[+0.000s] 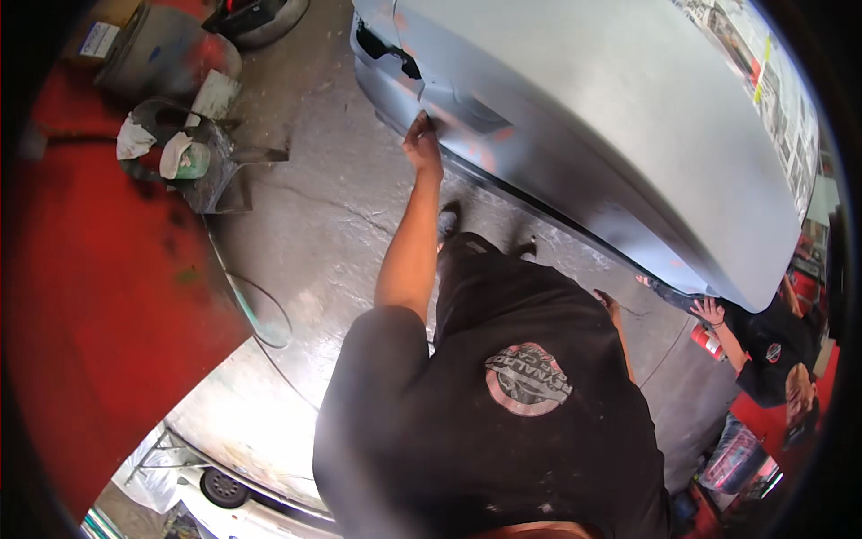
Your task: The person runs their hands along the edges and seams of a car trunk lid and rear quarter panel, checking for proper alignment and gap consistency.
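Observation:
My left arm stretches forward to a grey car body with orange and pale patches. My left hand is closed at the panel's edge, below a dark opening in the bodywork. The fingers are pressed together, and what they hold, if anything, is too small to make out. Down by my right side hangs my right hand, partly hidden by my black shirt, its fingers unclear. It appears to touch nothing.
At the right, a co-worker in black has a hand by the car's lower edge. Printed paper covers the window. On the left stand a dark plastic piece with rags, a red surface and a looped hose. A white car is behind.

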### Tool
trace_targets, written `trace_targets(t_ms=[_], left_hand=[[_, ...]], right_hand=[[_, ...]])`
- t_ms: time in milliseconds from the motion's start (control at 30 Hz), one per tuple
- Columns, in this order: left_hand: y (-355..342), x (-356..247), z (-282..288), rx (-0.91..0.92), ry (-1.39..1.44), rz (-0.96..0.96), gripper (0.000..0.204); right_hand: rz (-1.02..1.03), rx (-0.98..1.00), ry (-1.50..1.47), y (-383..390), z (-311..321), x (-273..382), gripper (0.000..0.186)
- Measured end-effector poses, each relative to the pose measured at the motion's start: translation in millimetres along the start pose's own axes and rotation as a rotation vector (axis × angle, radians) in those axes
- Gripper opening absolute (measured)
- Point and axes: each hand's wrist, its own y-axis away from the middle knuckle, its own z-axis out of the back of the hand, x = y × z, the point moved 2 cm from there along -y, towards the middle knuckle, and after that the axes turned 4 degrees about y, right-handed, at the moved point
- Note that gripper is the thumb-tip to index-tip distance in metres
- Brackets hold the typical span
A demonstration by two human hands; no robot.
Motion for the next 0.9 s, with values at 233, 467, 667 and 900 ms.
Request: trace_targets(t_ms=[233, 467, 667, 900], left_hand=[[4, -22, -18, 0.142, 0.078, -0.005, 0.037], [8, -41, 7, 0.23, -0.097, 0.147, 0.062], [-19, -23, 18, 0.306, -0.365, 0.2, 0.061], [-12, -32, -18, 0.116, -0.716, 0.418, 0.049]], right_hand=[[-0.02, -0.054, 0.114, 1, -30, 31, 0.049], [-0.153, -0.164, 0.169, 26, -66, 29, 0.051], [-0.198, -0.361, 0.124, 43, -73, -34, 0.054], [-0.314, -0.576, -0.176, 39, -28, -152, 0.052]])
